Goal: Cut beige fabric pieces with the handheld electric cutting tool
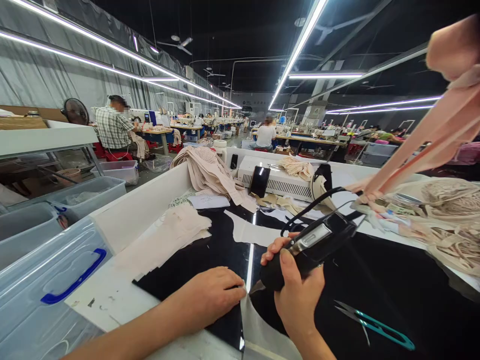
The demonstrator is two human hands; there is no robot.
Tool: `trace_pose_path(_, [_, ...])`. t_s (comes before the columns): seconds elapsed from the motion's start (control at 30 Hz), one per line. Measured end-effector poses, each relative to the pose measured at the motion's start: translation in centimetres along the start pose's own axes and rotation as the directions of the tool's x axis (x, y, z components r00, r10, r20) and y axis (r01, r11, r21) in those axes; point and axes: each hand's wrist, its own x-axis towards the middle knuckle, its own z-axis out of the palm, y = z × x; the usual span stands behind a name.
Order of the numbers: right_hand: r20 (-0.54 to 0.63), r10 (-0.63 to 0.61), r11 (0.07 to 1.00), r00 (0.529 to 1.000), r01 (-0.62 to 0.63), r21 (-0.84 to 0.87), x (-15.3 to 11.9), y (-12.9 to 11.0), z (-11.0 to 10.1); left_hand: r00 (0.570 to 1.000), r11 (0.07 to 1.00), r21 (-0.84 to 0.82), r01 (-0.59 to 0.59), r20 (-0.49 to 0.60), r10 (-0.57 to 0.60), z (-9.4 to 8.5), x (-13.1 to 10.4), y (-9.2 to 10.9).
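My right hand (296, 295) is wrapped round a black corded handheld tool (313, 242) with a silver panel on its side. The tool's rounded front end is low over the black work surface (221, 250), beside a pale fabric piece (264, 327). Whether it touches the fabric I cannot tell. Just left of the tool, my left hand (215, 295) has its fingers closed at the upper edge of that fabric piece, the fingertips partly hidden. To the right of my right hand lie teal thread snips (382, 327). Another pale cut piece (249, 230) lies flat beyond the hands.
Pale cut pieces (165, 235) are stacked at left, with more fabric (213, 170) draped behind. A phone (259, 181) leans on a white vented box (285, 172). Pink fabric strips (408, 150) hang down to the tool's cord. Clear plastic bins (41, 300) stand at left. Two people sit farther off.
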Motion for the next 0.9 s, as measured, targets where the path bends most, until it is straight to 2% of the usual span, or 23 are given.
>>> trace_pose_path(0.17, [-0.022, 0.002, 1.000, 1.000, -0.003, -0.028, 0.19, 0.11, -0.11, 1.000, 1.000, 0.005, -0.002, -0.008, 0.002, 0.04, 0.02, 0.02])
trace_pose_path(0.73, [0.016, -0.012, 1.000, 1.000, 0.012, 0.004, -0.10, 0.19, 0.06, 1.000, 1.000, 0.019, -0.018, -0.005, 0.018, 0.34, -0.04, -0.16])
trace_pose_path(0.9, [0.015, -0.021, 1.000, 1.000, 0.021, -0.012, -0.09, 0.30, -0.02, 0.995, 0.993, 0.091, -0.070, -0.063, 0.075, 0.04, 0.03, -0.09])
